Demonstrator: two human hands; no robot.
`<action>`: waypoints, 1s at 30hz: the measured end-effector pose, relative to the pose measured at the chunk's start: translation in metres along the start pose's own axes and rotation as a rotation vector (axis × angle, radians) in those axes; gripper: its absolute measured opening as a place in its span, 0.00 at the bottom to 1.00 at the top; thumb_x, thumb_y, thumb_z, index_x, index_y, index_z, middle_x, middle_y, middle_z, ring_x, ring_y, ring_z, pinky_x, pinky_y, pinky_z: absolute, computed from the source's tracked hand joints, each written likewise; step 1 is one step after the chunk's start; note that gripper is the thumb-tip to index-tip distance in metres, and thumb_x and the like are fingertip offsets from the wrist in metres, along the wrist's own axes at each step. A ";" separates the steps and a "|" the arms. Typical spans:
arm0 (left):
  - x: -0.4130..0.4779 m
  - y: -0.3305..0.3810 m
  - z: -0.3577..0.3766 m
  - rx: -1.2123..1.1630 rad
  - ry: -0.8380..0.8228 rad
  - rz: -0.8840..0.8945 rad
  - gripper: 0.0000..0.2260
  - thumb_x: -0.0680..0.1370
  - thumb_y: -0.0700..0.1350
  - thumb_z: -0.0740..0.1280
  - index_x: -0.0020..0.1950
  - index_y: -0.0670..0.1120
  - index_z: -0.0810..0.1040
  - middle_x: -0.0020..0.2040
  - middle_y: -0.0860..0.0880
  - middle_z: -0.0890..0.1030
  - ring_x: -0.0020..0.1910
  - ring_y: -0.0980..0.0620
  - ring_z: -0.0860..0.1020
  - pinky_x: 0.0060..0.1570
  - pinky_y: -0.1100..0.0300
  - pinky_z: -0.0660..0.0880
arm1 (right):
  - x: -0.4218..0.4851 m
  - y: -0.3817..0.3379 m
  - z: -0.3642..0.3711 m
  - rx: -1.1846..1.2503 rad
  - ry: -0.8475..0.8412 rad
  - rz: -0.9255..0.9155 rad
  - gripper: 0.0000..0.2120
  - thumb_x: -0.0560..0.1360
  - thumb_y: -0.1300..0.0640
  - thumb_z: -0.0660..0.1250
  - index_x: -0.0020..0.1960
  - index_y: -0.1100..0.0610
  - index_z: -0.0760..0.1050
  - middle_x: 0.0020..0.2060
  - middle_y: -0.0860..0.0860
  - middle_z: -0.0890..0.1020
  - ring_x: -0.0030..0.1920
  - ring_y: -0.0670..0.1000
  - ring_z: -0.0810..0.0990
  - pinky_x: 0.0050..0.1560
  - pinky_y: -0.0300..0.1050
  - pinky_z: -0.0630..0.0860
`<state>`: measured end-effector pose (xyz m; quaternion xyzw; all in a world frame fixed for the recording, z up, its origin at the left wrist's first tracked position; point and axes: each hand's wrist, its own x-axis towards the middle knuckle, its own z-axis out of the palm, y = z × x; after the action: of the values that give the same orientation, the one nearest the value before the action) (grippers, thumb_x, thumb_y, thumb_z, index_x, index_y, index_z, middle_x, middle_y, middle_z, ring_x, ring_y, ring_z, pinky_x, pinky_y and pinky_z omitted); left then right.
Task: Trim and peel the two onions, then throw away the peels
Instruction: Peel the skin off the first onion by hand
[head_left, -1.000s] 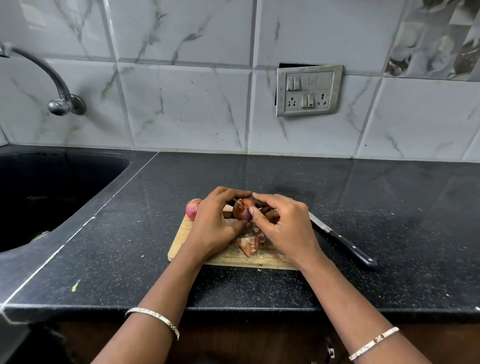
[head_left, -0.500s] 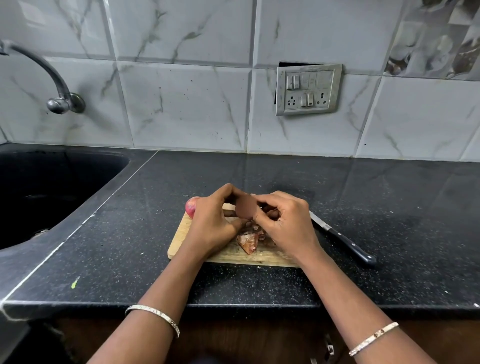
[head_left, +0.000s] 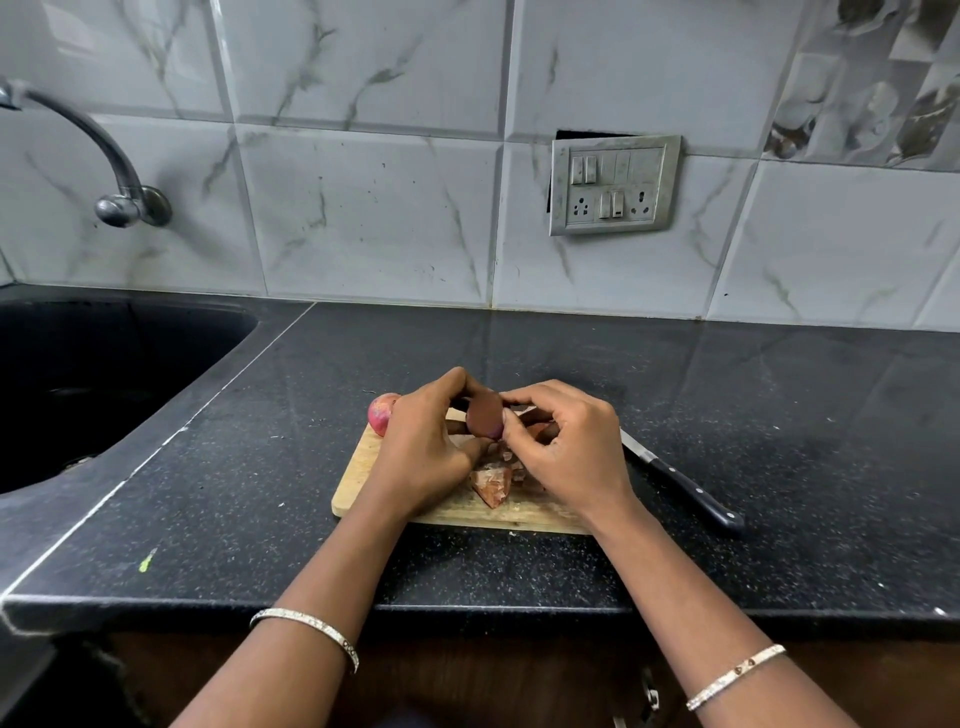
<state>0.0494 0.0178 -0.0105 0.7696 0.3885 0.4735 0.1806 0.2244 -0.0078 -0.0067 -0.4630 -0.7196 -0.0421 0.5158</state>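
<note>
The held onion (head_left: 484, 420) sits between both hands above the wooden cutting board (head_left: 363, 483). The left hand (head_left: 426, 457) grips its left side, and the right hand (head_left: 571, 457) pinches its right side. The 2nd onion (head_left: 382, 413) lies just behind the left hand, and the peels (head_left: 491, 483) lie beneath.

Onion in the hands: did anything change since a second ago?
The held onion turned a little between the fingers; a dull brown side faces us now instead of the shinier one. The left hand and right hand still grip it, lifted slightly. The other onion, peels, cutting board and knife stayed put.
</note>
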 end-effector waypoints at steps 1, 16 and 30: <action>0.000 0.000 0.000 0.019 -0.004 0.011 0.16 0.68 0.40 0.78 0.53 0.48 0.77 0.49 0.55 0.83 0.49 0.56 0.82 0.49 0.52 0.83 | 0.000 0.000 0.000 -0.017 0.001 -0.005 0.06 0.73 0.56 0.72 0.48 0.52 0.85 0.43 0.43 0.85 0.41 0.41 0.82 0.42 0.48 0.81; -0.002 0.005 0.001 0.051 -0.033 0.102 0.21 0.71 0.39 0.78 0.58 0.50 0.74 0.52 0.54 0.80 0.53 0.57 0.80 0.49 0.63 0.81 | 0.000 -0.002 -0.001 -0.130 -0.024 0.071 0.12 0.75 0.46 0.61 0.46 0.52 0.79 0.41 0.43 0.81 0.37 0.47 0.79 0.40 0.51 0.78; -0.001 0.002 0.002 0.080 0.041 0.073 0.22 0.68 0.39 0.80 0.51 0.50 0.70 0.51 0.54 0.78 0.52 0.56 0.79 0.45 0.65 0.81 | 0.002 0.004 -0.002 -0.226 0.043 0.326 0.04 0.74 0.52 0.71 0.41 0.51 0.79 0.36 0.44 0.83 0.36 0.47 0.80 0.37 0.46 0.78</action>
<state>0.0519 0.0158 -0.0112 0.7800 0.3823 0.4796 0.1245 0.2282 -0.0057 -0.0059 -0.6273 -0.6146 -0.0487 0.4757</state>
